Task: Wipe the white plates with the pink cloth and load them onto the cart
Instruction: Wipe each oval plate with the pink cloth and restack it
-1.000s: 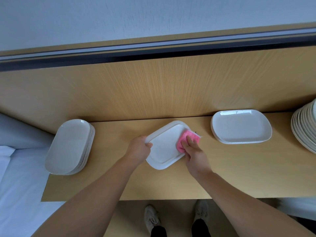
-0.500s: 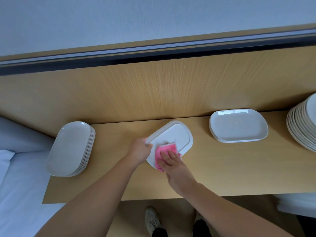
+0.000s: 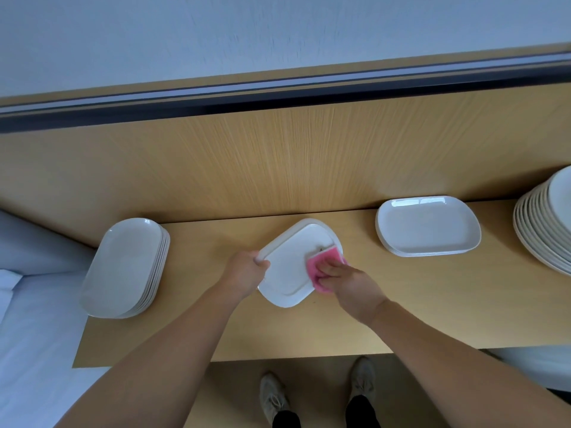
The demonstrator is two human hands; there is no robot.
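One white rounded-rectangular ceramic plate (image 3: 289,274) at centre frame, lying askew on the light wooden worktop (image 3: 417,304). At its left rim the left hand (image 3: 247,270): grip curled round the plate edge, thumb on top. On its right side the right hand (image 3: 349,282): grip bent down over a crumpled pink cloth (image 3: 316,267), pinning it to the plate face near the right rim.

Right of centre, near the back edge, a low stack of similar white plates (image 3: 428,227). Left end, a taller stack of white oval plates (image 3: 123,267). Right frame edge, a stack of round off-white plates (image 3: 543,233), partly cut off. A grained wooden back panel (image 3: 278,165) rises behind. Bottom centre, two pale shoes (image 3: 273,396) on the floor. Lower left, a white fabric surface (image 3: 31,335).
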